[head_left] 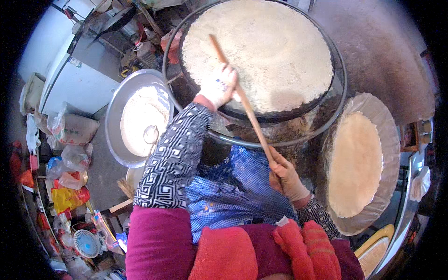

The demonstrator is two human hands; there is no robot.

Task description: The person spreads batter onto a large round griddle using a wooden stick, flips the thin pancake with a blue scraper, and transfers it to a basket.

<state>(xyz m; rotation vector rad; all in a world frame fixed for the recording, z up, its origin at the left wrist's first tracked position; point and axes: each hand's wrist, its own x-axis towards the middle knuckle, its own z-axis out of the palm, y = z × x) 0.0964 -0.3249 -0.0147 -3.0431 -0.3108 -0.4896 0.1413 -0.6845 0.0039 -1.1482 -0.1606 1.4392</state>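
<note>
My left hand [217,87], in a pale glove, is closed round the upper part of a long wooden stick [252,117]. Gloved as well, my right hand [288,179] grips the stick's lower end, close to my blue apron [219,189]. The stick slants over the near left part of a large round black griddle [280,116]. A thin pale flatbread [261,51] covers nearly all of the griddle. Whether the stick's far tip touches the flatbread, I cannot tell.
A metal ring [346,79] surrounds the griddle. Left of it stands a metal basin [113,135] of pale batter [135,114] with a ladle [150,134] in it. At right, a flatbread [354,163] lies on a plastic-covered round tray [391,149]. Bags [74,128] clutter the far left.
</note>
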